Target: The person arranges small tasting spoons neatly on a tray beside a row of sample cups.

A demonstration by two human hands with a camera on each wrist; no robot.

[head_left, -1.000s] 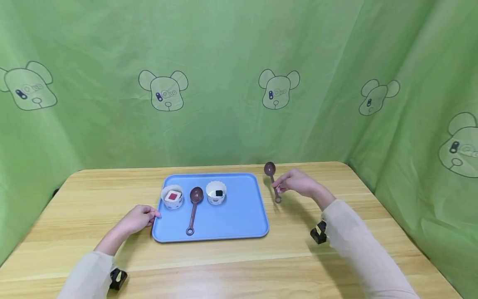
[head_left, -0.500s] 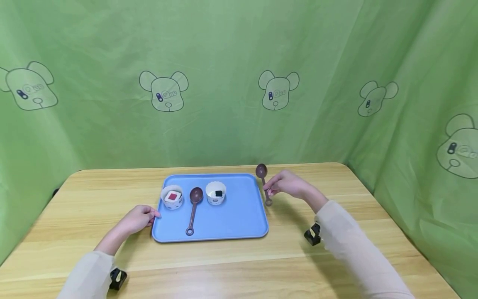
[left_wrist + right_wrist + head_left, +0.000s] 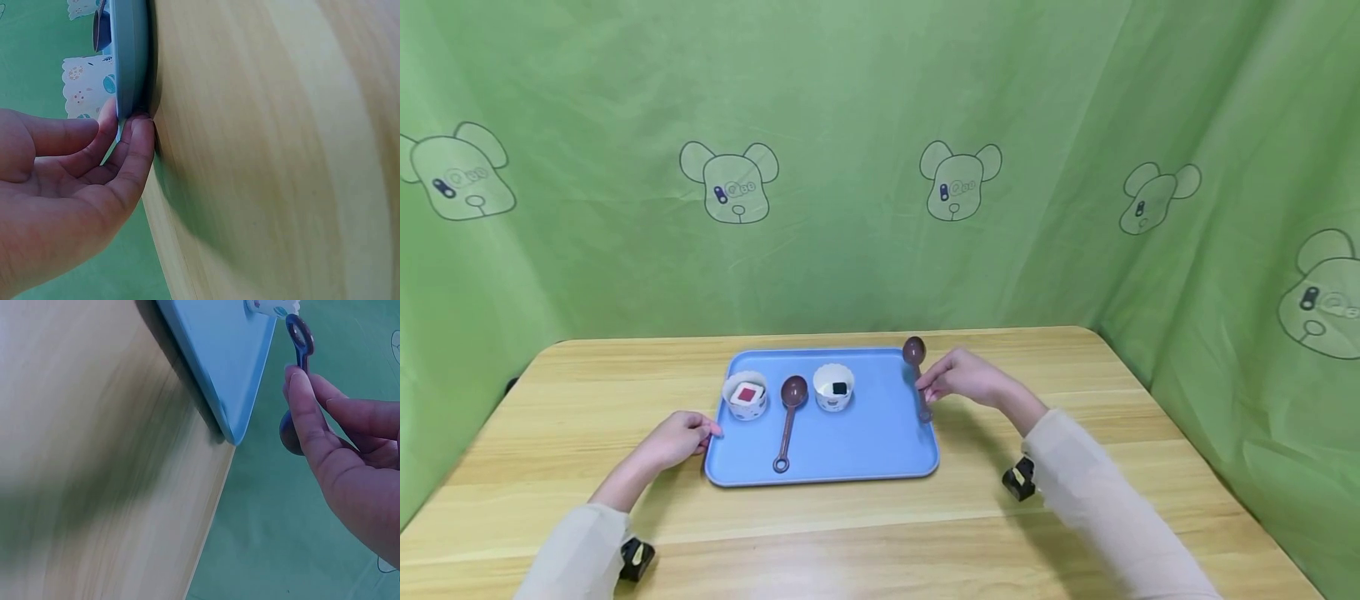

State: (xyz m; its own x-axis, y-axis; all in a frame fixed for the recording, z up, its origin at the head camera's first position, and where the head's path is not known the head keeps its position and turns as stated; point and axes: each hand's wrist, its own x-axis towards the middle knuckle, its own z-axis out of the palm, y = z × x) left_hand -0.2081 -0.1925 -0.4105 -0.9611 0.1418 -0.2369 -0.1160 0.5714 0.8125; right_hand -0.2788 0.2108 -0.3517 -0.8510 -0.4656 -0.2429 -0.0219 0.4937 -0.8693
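Note:
My right hand (image 3: 961,377) pinches the handle of a brown spoon (image 3: 914,352) over the right edge of the blue tray (image 3: 880,442), bowl pointing to the back. In the right wrist view the spoon's ring end (image 3: 300,335) sticks out beyond the fingertips, held off the tray. My left hand (image 3: 679,439) grips the tray's left rim; in the left wrist view fingers (image 3: 134,153) lie on both sides of it, thumb apart. On the tray lie a second brown spoon (image 3: 787,425), a paper cup (image 3: 747,410) with a white-and-red piece, and another paper cup (image 3: 832,402) with a black-topped piece.
The tray lies on a wooden table (image 3: 820,542). Behind and at the sides hangs a green curtain (image 3: 850,267) printed with bear heads. Black wrist devices show below both sleeves.
My right hand has moved left and slightly nearer with the spoon, from beside the tray to over its right edge. My left hand and the tray have stayed still.

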